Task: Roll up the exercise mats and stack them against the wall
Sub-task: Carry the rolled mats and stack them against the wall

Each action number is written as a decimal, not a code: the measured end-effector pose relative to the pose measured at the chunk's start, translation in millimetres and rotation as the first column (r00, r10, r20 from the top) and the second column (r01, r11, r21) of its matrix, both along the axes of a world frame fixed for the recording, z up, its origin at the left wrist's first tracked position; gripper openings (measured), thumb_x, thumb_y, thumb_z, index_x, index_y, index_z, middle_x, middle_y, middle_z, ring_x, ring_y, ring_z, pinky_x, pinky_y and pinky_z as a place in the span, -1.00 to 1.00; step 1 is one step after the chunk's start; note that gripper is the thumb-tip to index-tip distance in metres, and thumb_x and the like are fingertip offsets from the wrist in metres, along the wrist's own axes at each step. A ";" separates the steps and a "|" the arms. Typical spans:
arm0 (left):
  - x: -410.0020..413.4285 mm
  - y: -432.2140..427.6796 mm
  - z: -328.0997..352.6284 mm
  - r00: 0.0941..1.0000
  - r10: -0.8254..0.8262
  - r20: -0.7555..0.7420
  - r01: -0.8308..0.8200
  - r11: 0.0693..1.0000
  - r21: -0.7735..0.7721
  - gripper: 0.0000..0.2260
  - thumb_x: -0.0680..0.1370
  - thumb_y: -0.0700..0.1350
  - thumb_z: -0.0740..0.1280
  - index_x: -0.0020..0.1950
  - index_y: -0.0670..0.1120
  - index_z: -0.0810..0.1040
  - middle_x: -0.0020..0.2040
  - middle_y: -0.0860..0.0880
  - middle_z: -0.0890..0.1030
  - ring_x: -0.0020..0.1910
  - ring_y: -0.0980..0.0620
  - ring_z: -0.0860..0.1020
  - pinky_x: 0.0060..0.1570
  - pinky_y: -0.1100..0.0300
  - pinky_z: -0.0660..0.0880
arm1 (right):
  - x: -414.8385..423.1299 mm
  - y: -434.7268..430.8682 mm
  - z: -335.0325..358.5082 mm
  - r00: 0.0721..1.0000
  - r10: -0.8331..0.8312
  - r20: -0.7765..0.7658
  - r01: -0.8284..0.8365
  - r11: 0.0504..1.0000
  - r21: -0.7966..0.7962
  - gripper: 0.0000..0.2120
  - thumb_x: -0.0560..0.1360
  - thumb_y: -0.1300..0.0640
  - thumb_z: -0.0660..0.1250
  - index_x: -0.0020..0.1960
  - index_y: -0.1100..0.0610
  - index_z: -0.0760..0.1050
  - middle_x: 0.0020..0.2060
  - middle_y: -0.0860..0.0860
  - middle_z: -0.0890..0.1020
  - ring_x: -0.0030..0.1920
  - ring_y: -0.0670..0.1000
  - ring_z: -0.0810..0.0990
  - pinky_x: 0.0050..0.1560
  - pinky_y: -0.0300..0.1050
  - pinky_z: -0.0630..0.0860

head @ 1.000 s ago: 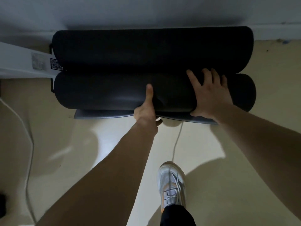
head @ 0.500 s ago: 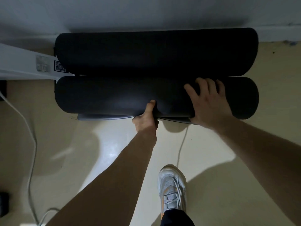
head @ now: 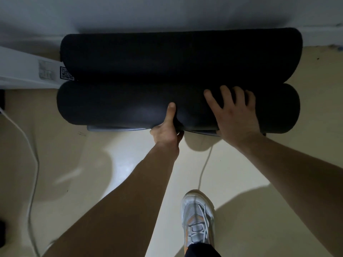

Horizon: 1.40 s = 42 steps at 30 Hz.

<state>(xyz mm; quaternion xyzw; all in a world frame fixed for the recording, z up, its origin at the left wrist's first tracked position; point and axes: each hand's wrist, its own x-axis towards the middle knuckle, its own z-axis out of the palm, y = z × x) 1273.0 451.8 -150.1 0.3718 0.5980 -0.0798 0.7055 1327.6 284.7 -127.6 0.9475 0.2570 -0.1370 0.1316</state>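
Two rolled black exercise mats lie side by side on the floor. The far mat (head: 181,56) sits against the white wall. The near mat (head: 115,106) touches it in front. My left hand (head: 167,127) grips the near mat's lower edge, thumb up on the roll, fingers tucked underneath. My right hand (head: 235,112) lies flat on top of the near mat with fingers spread. A thin flat dark edge (head: 111,128) shows under the near roll.
A white appliance with a label (head: 24,71) stands at the left against the mats' ends. White cables (head: 31,164) (head: 204,167) run over the beige floor. My shoe (head: 197,217) stands below the hands. A dark object (head: 2,232) sits at the left edge.
My left thumb slid down to the roll's edge, then back up. My right hand shifted slightly toward me on the near mat. The view drifted a little.
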 end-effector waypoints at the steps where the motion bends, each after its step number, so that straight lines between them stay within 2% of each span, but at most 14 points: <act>1: -1.6 1.9 0.7 0.997 -0.069 -0.018 0.069 0.998 -0.008 -0.12 0.15 0.34 0.60 0.34 -0.05 0.46 0.18 -0.07 0.66 0.09 -0.12 0.68 -0.04 -0.05 0.68 | -1.3 1.8 -2.1 0.999 -0.026 -0.025 0.026 1.000 -0.005 0.10 0.27 -0.05 0.60 0.60 0.03 0.01 0.44 0.29 0.25 0.39 0.38 0.28 0.41 0.38 0.27; 4: -5.4 16.2 11.6 0.920 -0.370 -0.124 0.373 0.928 -0.006 -0.23 0.36 0.45 0.44 0.34 -0.06 0.46 0.20 -0.10 0.61 0.11 -0.17 0.64 0.02 -0.15 0.65 | -1.7 6.6 2.9 0.991 -0.080 -0.110 0.077 0.997 -0.030 0.22 0.26 -0.14 0.61 0.63 -0.01 -0.14 0.50 0.26 0.15 0.49 0.34 0.19 0.51 0.37 0.16; 7: -7.2 31.7 42.0 0.739 -0.619 -0.266 0.647 0.762 0.022 -0.32 0.49 0.43 0.31 0.31 -0.13 0.49 0.15 -0.19 0.60 0.09 -0.22 0.62 0.10 -0.16 0.61 | -1.5 6.1 32.0 0.977 -0.131 -0.169 0.131 0.991 -0.011 0.20 0.30 -0.29 0.52 0.62 -0.01 -0.21 0.53 0.20 0.10 0.51 0.29 0.17 0.53 0.33 0.13; 9: -13.0 36.3 67.5 0.556 -0.742 -0.375 0.825 0.545 0.147 -0.37 0.54 0.36 0.29 0.29 -0.17 0.53 0.10 -0.22 0.63 0.06 -0.22 0.62 0.05 -0.12 0.59 | -8.8 2.1 65.1 0.961 -0.211 -0.177 0.224 0.973 0.056 0.07 0.39 -0.28 0.46 0.61 0.02 -0.12 0.51 0.19 0.16 0.48 0.28 0.24 0.52 0.31 0.20; 11: -22.2 34.7 104.0 0.328 -0.840 -0.431 0.933 0.218 0.286 -0.49 0.60 0.26 0.28 0.24 -0.17 0.58 0.05 -0.19 0.63 0.01 -0.19 0.57 -0.03 -0.03 0.47 | -24.2 -4.6 103.1 0.941 -0.289 -0.176 0.311 0.943 0.118 -0.07 0.45 -0.23 0.42 0.60 0.06 0.00 0.47 0.20 0.23 0.41 0.29 0.33 0.46 0.28 0.29; 13: -35.4 29.5 145.4 0.115 -0.874 -0.472 0.932 -0.070 0.356 -0.58 0.64 0.19 0.25 0.23 -0.13 0.61 0.11 -0.13 0.64 0.00 -0.12 0.52 -0.02 0.08 0.37 | -46.8 -15.1 142.6 0.915 -0.358 -0.183 0.386 0.911 0.148 -0.16 0.47 -0.19 0.40 0.58 0.09 0.09 0.41 0.20 0.31 0.31 0.29 0.42 0.33 0.24 0.40; 15: -51.3 20.1 190.0 -0.024 -0.863 -0.505 0.886 -0.252 0.389 -0.59 0.65 0.16 0.26 0.31 -0.11 0.58 0.26 -0.11 0.63 0.15 -0.13 0.55 0.06 0.09 0.40 | -74.1 -29.7 183.4 0.877 -0.443 -0.185 0.473 0.865 0.167 -0.19 0.48 -0.18 0.38 0.56 0.11 0.13 0.36 0.20 0.36 0.24 0.28 0.47 0.22 0.18 0.46; 18: -84.4 3.0 253.6 -0.155 -0.817 -0.556 0.795 -0.437 0.421 -0.51 0.63 0.17 0.28 0.47 -0.07 0.46 0.40 -0.04 0.54 0.38 -0.10 0.49 0.28 0.04 0.41 | -125.8 -53.6 245.7 0.814 -0.549 -0.190 0.579 0.791 0.198 -0.21 0.50 -0.19 0.38 0.56 0.13 0.14 0.34 0.20 0.37 0.23 0.27 0.48 0.14 0.14 0.46; 26: -202.3 -81.0 371.3 -0.382 -0.703 -0.600 0.564 -0.692 0.451 -0.45 0.61 0.21 0.28 0.52 -0.04 0.39 0.44 -0.05 0.50 0.43 -0.07 0.43 0.39 -0.03 0.37 | -313.5 -122.6 377.6 0.596 -0.757 -0.267 0.802 0.544 0.246 -0.33 0.50 -0.15 0.39 0.47 0.09 0.23 0.32 0.13 0.36 0.25 0.22 0.48 0.11 0.09 0.46; 29: -258.4 -140.5 404.7 -0.476 -0.668 -0.572 0.501 -0.741 0.448 -0.46 0.62 0.19 0.28 0.53 -0.03 0.37 0.42 -0.04 0.51 0.40 -0.07 0.46 0.32 0.01 0.40 | -399.9 -171.8 412.1 0.469 -0.828 -0.306 0.883 0.434 0.178 -0.33 0.52 -0.15 0.38 0.49 0.09 0.22 0.35 0.12 0.34 0.29 0.21 0.46 0.17 0.12 0.47; 31: -286.2 -169.4 420.8 -0.505 -0.662 -0.553 0.483 -0.748 0.454 -0.47 0.62 0.17 0.28 0.53 -0.03 0.37 0.38 -0.04 0.53 0.36 -0.07 0.48 0.29 0.03 0.43 | -445.0 -195.8 425.7 0.391 -0.860 -0.328 0.920 0.360 0.153 -0.32 0.53 -0.16 0.36 0.51 0.09 0.19 0.36 0.12 0.32 0.32 0.21 0.44 0.20 0.14 0.47; 34: -358.0 -238.6 447.4 -0.605 -0.601 -0.523 0.386 -0.795 0.468 -0.48 0.62 0.15 0.28 0.53 -0.03 0.38 0.37 -0.04 0.54 0.36 -0.08 0.49 0.28 0.03 0.44 | -547.0 -250.4 453.3 0.209 -0.911 -0.357 0.976 0.169 0.141 -0.30 0.56 -0.17 0.33 0.55 0.09 0.15 0.39 0.14 0.30 0.35 0.22 0.41 0.24 0.16 0.49; 39: -503.3 -348.8 476.9 -0.731 -0.456 -0.507 0.186 -0.848 0.496 -0.49 0.63 0.17 0.26 0.53 -0.02 0.37 0.42 -0.06 0.50 0.41 -0.08 0.44 0.33 0.01 0.42 | -729.9 -328.6 474.6 -0.015 -0.939 -0.342 0.986 -0.071 0.150 -0.32 0.58 -0.17 0.31 0.58 0.06 0.16 0.41 0.14 0.28 0.35 0.21 0.40 0.25 0.16 0.49; 42: -603.9 -400.6 482.2 -0.770 -0.403 -0.495 0.121 -0.854 0.506 -0.49 0.63 0.16 0.28 0.51 -0.03 0.39 0.41 -0.06 0.52 0.35 -0.10 0.50 0.30 0.01 0.45 | -850.4 -362.4 479.5 -0.123 -0.931 -0.343 0.972 -0.182 0.146 -0.36 0.58 -0.15 0.31 0.55 0.06 0.21 0.40 0.14 0.29 0.33 0.20 0.41 0.18 0.13 0.48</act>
